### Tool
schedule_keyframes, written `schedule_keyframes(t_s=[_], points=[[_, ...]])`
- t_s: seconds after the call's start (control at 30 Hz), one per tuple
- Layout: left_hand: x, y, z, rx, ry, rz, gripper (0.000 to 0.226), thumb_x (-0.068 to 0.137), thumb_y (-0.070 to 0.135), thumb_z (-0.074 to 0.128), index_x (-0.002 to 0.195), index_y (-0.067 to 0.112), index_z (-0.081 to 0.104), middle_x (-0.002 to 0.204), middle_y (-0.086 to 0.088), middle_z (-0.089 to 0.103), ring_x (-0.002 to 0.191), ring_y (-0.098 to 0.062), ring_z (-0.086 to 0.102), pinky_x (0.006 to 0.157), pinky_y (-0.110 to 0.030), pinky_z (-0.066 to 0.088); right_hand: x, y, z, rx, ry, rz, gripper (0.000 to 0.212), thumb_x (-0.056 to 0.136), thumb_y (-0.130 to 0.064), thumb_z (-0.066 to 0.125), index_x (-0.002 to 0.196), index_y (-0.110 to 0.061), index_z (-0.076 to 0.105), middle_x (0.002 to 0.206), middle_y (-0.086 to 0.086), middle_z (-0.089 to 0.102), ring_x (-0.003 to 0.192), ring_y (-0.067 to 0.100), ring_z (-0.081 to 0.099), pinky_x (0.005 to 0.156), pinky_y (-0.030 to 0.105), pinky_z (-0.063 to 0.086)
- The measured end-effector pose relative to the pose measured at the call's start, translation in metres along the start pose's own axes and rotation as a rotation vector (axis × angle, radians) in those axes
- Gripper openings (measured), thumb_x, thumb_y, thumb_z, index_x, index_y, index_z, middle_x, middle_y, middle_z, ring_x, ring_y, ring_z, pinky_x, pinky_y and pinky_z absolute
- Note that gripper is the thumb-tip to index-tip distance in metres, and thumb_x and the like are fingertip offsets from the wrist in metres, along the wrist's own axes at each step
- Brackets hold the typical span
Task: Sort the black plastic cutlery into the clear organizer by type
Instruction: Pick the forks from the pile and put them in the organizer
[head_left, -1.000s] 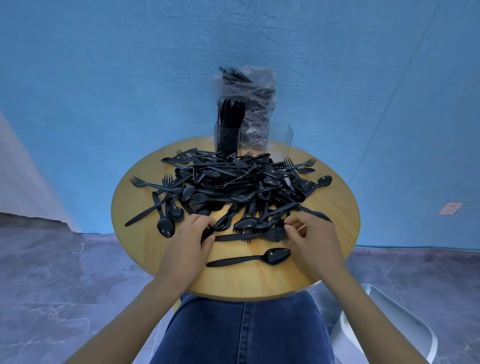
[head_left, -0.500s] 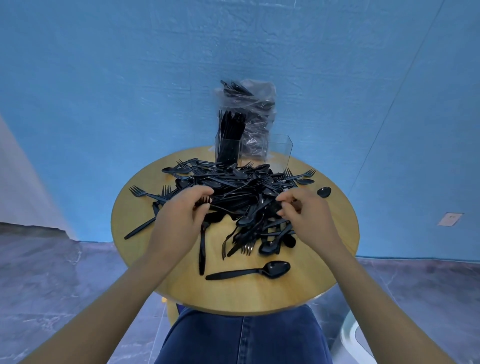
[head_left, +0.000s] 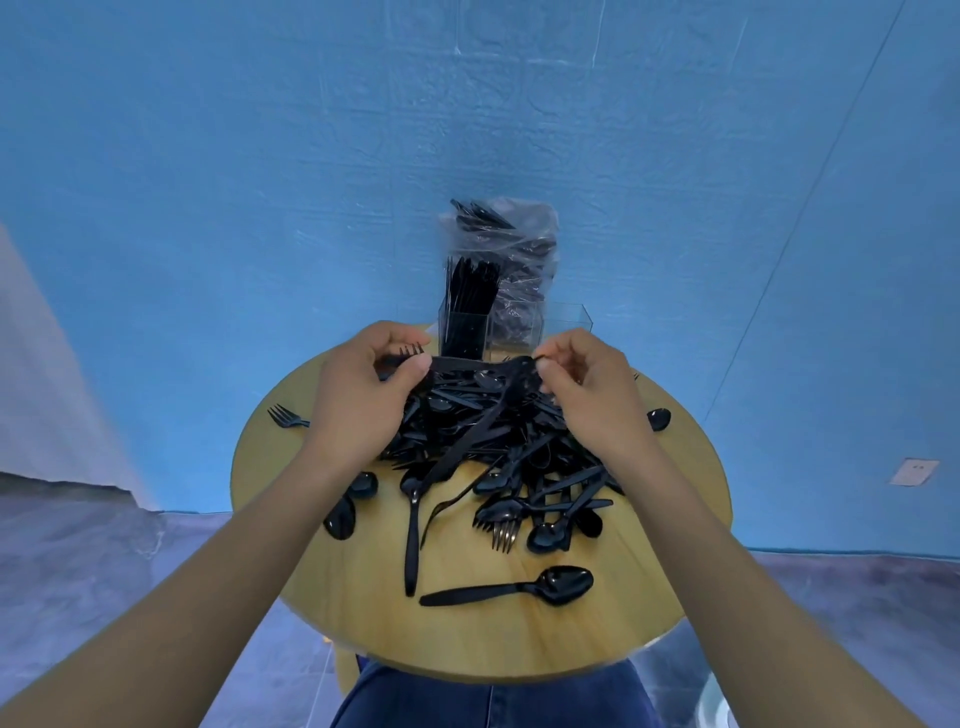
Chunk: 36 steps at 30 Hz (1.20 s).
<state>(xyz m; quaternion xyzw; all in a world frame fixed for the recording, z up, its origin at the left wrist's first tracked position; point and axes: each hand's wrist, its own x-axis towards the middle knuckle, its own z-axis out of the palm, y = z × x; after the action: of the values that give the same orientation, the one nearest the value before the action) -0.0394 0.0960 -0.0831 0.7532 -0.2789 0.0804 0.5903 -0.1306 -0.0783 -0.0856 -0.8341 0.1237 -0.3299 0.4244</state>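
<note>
A heap of black plastic cutlery (head_left: 498, 441) covers the round wooden table (head_left: 363, 613). Both my hands are raised above the heap's far side. My left hand (head_left: 363, 395) grips black forks (head_left: 452, 365), their tines poking out past my fingers. My right hand (head_left: 587, 395) pinches the other end of that cutlery, and one long piece (head_left: 467, 441) hangs slanting down from it. The clear organizer (head_left: 566, 327) stands at the table's far edge; its left compartment (head_left: 464, 332) holds upright black pieces. A single spoon (head_left: 519, 590) lies near the front.
A clear plastic bag (head_left: 509, 249) with more black cutlery stands behind the organizer against the blue wall. Loose spoons and forks lie scattered around the heap. A stray fork (head_left: 284, 417) lies at the table's left edge. My legs in jeans are below the table.
Both hands have risen from the near side of the heap and moved toward the organizer, lifting cutlery held between them. The camera tilted so the table sits lower in view.
</note>
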Motion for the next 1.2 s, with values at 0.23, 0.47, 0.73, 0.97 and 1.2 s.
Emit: schedule_keyframes(t_s=[0.23,0.47,0.73,0.97,1.2], points=[[-0.003,-0.007,0.012,-0.054,-0.037,-0.054,0.018,0.090,0.015,0.061,0.091,0.033,0.061,0.088,0.012,0.064,0.087,-0.006,0.060,0.091,-0.037,0.051,-0.009,0.017,0.002,0.470,0.208,0.354,0.013,0.095,-0.007,0.053,0.088,-0.014,0.062,0.074,0.000,0.056,0.063,0.006,0.053,0.061,0.016,0.049],[-0.004,-0.010,0.020,-0.048,-0.063,-0.056,0.020,0.088,0.016,0.063,0.088,0.036,0.062,0.090,0.010,0.066,0.089,-0.011,0.063,0.090,-0.045,0.052,-0.009,0.014,0.004,0.646,0.134,0.424,0.011,0.095,-0.007,0.052,0.088,-0.009,0.060,0.095,0.011,0.060,0.085,0.014,0.058,0.076,0.022,0.055],[-0.006,-0.015,0.014,-0.148,-0.132,-0.137,0.023,0.078,0.008,0.074,0.094,0.021,0.065,0.083,0.007,0.068,0.071,0.007,0.062,0.068,-0.007,0.046,-0.006,0.020,-0.010,0.736,0.255,0.439,0.011,0.093,-0.001,0.054,0.086,-0.007,0.060,0.088,0.009,0.059,0.071,0.012,0.058,0.061,0.017,0.055],[0.000,-0.015,0.009,-0.235,-0.010,-0.180,0.020,0.077,0.015,0.075,0.093,0.016,0.063,0.085,0.000,0.068,0.076,-0.005,0.064,0.071,-0.012,0.050,-0.003,0.029,-0.025,0.554,0.271,0.358,0.015,0.093,-0.003,0.055,0.083,-0.013,0.061,0.085,0.007,0.060,0.068,0.011,0.058,0.062,0.016,0.052],[0.006,-0.002,0.019,-0.268,-0.097,-0.081,0.016,0.087,0.013,0.065,0.090,0.029,0.065,0.074,0.009,0.065,0.074,0.000,0.063,0.072,-0.013,0.052,-0.009,0.005,-0.015,0.256,-0.027,0.109,0.025,0.091,-0.002,0.058,0.078,-0.024,0.062,0.076,-0.004,0.060,0.057,-0.002,0.052,0.055,0.013,0.044]])
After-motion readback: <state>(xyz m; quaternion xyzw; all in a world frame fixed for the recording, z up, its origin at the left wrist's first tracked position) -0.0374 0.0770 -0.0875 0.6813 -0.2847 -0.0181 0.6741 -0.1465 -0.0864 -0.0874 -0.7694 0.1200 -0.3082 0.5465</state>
